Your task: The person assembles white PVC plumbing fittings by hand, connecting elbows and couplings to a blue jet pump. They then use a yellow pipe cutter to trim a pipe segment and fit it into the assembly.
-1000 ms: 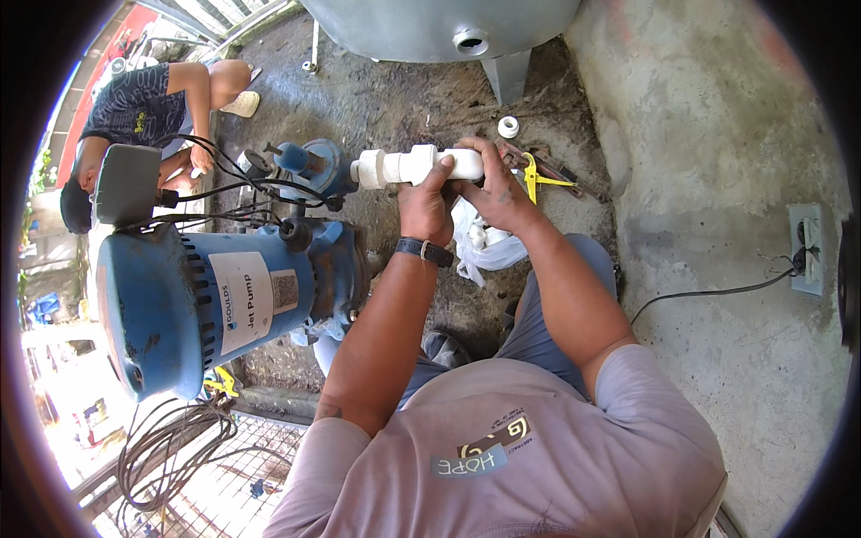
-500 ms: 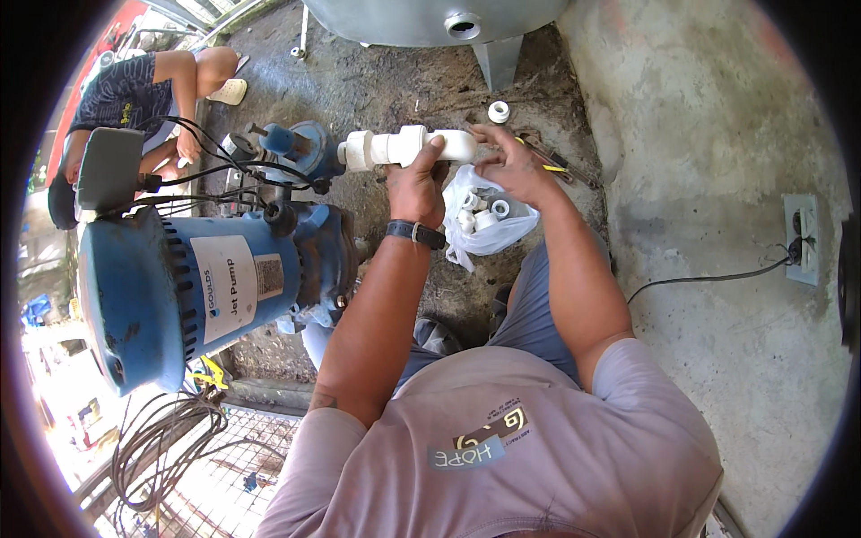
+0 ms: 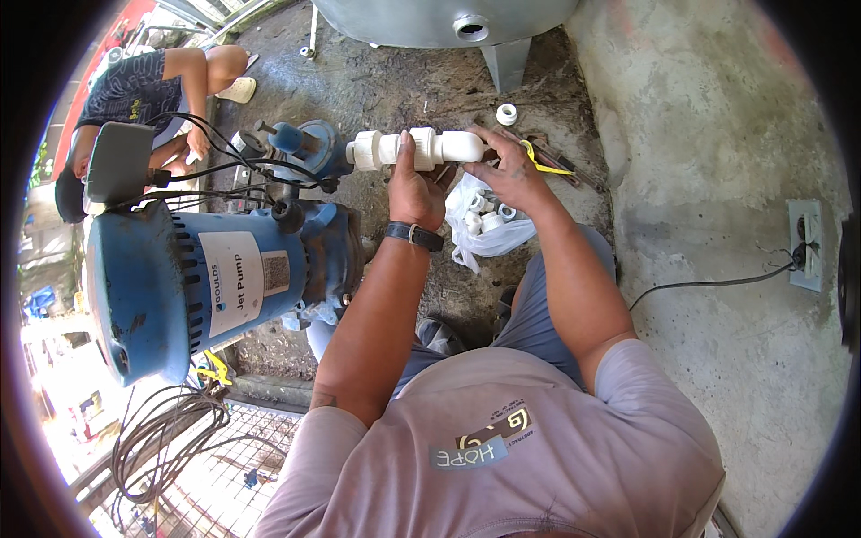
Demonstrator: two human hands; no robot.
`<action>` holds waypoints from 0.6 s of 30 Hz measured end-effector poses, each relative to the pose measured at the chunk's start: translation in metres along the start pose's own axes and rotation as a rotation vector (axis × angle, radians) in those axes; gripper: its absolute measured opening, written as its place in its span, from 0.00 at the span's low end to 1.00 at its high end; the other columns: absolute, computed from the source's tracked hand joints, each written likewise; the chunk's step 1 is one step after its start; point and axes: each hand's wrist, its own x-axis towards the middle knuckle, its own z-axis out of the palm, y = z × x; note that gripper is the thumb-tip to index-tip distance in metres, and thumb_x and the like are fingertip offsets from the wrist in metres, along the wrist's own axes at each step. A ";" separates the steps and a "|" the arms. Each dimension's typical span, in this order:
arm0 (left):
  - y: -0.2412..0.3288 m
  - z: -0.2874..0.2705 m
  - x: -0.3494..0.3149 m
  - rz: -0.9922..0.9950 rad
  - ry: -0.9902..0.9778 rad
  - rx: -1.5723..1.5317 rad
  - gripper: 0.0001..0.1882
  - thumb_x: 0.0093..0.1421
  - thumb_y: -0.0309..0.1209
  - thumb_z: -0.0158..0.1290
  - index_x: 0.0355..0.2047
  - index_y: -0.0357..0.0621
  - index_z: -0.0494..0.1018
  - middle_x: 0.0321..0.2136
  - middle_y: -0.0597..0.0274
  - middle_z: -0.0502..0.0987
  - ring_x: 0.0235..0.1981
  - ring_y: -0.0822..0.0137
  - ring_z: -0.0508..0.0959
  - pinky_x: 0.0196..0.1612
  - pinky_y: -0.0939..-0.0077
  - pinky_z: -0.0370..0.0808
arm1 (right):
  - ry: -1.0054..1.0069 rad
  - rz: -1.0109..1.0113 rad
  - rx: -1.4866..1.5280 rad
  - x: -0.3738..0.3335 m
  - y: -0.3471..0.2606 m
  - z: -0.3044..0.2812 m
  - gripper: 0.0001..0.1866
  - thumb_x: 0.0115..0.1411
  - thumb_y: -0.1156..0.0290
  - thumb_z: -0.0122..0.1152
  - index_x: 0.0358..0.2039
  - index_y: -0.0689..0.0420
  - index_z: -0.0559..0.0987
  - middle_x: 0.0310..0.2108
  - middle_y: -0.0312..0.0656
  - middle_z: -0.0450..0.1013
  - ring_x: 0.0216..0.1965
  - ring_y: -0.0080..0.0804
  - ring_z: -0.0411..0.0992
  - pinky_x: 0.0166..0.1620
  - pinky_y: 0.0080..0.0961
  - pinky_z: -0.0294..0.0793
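Note:
A row of joined white plastic pipe fittings [image 3: 381,151] stretches from the blue pump part at its left end to a rounded pipe elbow [image 3: 462,146] at its right end. My left hand [image 3: 418,193] supports it from below, thumb across the front of the fitting; the fingers are partly hidden. At the elbow's outer end, my right hand [image 3: 513,175] grips with thumb and fingers on either side. Beneath the hands lies a clear plastic bag [image 3: 484,242] holding several loose white fittings.
A blue electric pump [image 3: 242,278] with black cables stands at left. Beyond it a person [image 3: 134,99] crouches. A grey metal tank [image 3: 430,22] rises at the far side. A loose white fitting [image 3: 507,114] and yellow-handled tool [image 3: 547,161] lie on the floor beside the concrete wall [image 3: 717,179].
My right hand has closed in on the elbow. My left thumb has shifted left along the fittings, off the elbow and more upright. The whole view has shifted slightly.

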 end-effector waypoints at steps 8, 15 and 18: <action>0.002 0.003 -0.003 0.020 -0.010 0.019 0.16 0.64 0.43 0.49 0.46 0.49 0.66 0.44 0.60 0.73 0.46 0.60 0.74 0.52 0.57 0.72 | 0.042 -0.015 0.054 -0.007 -0.002 -0.006 0.29 0.51 0.66 0.67 0.54 0.55 0.71 0.49 0.47 0.72 0.52 0.38 0.70 0.54 0.31 0.67; 0.001 0.016 -0.009 -0.047 -0.079 -0.080 0.15 0.65 0.40 0.48 0.47 0.46 0.65 0.45 0.59 0.73 0.48 0.58 0.74 0.56 0.51 0.69 | 0.081 -0.068 0.132 -0.011 0.006 -0.018 0.27 0.49 0.70 0.67 0.51 0.59 0.74 0.45 0.49 0.72 0.48 0.40 0.71 0.51 0.32 0.69; 0.003 0.015 -0.006 -0.023 -0.107 -0.082 0.15 0.65 0.41 0.49 0.46 0.46 0.65 0.44 0.59 0.73 0.48 0.58 0.74 0.55 0.51 0.71 | 0.059 -0.031 0.196 -0.012 0.004 -0.020 0.26 0.48 0.71 0.67 0.50 0.60 0.73 0.45 0.49 0.72 0.47 0.39 0.71 0.48 0.31 0.71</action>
